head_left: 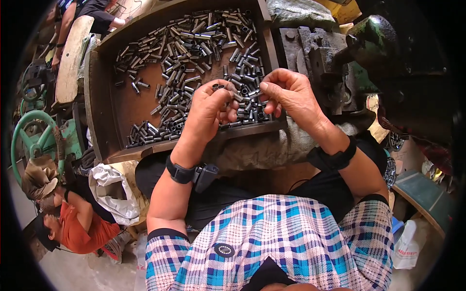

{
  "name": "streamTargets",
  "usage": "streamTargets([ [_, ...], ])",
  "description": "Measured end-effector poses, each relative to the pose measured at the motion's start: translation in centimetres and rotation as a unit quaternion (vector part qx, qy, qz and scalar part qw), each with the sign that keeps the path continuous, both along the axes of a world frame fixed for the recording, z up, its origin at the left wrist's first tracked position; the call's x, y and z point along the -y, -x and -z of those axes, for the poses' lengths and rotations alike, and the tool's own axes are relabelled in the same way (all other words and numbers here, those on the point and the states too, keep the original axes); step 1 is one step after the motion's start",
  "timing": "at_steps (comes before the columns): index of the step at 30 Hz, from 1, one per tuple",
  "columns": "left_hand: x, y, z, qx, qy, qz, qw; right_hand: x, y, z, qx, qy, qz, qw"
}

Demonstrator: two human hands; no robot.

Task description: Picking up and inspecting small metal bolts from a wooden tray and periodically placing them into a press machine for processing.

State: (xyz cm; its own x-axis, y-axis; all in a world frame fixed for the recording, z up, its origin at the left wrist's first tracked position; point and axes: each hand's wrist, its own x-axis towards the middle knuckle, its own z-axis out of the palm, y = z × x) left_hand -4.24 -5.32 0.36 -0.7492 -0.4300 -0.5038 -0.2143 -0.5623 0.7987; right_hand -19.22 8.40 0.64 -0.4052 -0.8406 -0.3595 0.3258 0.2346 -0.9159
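A shallow wooden tray [138, 105] in front of me holds a heap of short metal tubes [174, 77], dark and shiny. Over its near part, my left hand [205, 107] is closed around metal tubes [221, 87]; two open ends show between thumb and forefinger. To the right of it, my right hand [297, 96] has thumb and fingers drawn together in a pinch above the tubes. Whatever sits between those fingertips is too small or hidden to name. The two hands are a short gap apart.
An oily machine [335, 58] stands close on the right. Beyond the tray's left side are a wooden board [73, 60] and a green handwheel [36, 143]. A white sack [114, 191] lies lower left, near a person in orange [85, 223]. Another person is partly visible at upper left.
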Motion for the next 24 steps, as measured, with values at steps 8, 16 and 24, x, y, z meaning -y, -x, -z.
streamTargets([
  [8,-0.8,-0.1,0.5,-0.033,-0.035,-0.013,0.999,0.1,-0.4,0.7,0.026,0.013,0.017,0.999],
  [16,-1.3,-0.2,0.6,-0.065,-0.038,-0.045,0.996,-0.1,-0.5,0.9,0.054,0.007,0.022,0.998],
  [24,-2.1,-0.2,0.7,-0.08,-0.002,-0.062,0.995,0.0,-0.4,0.8,0.1,-0.002,0.042,0.994],
])
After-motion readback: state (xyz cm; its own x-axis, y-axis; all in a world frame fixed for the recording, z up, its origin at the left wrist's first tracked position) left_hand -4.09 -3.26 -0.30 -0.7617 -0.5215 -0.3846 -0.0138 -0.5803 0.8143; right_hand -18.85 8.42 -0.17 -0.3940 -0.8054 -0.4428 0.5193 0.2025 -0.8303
